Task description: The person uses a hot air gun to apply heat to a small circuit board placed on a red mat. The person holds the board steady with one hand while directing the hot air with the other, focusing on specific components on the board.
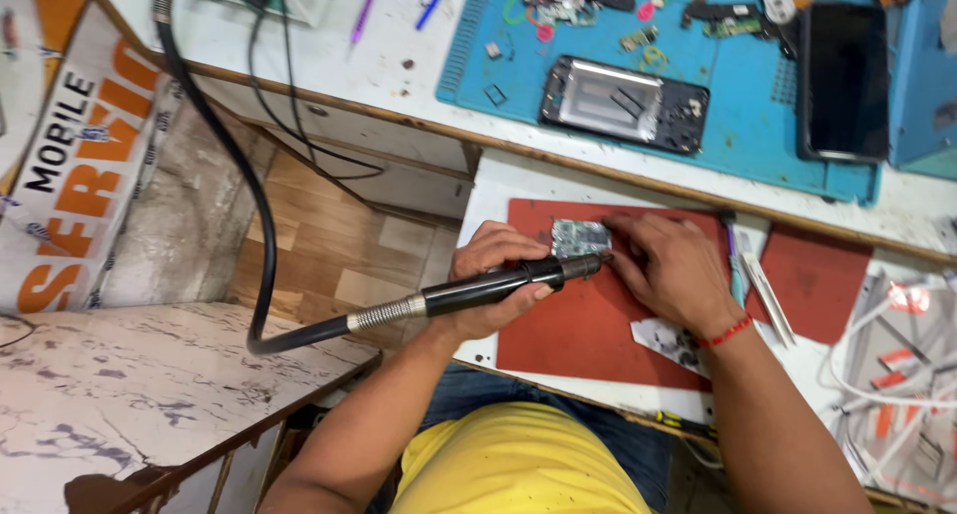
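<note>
My left hand (490, 280) grips a black hot-air handpiece (498, 286) with a metal collar and a thick black hose (239, 175) that runs off up and left. Its nozzle tip points at a small circuit board (580, 237) lying on a red mat (588, 325). My right hand (670, 270) rests on the mat, its fingertips pressing on the board's right edge and holding it down. A red thread band circles my right wrist.
A blue work mat (758, 125) on the upper bench holds an opened phone (624, 103), a dark phone (843, 80) and several small parts. Tweezers (766, 295) lie right of my hand. White cables (887, 374) sit at far right; a marbled side table (150, 394) stands at left.
</note>
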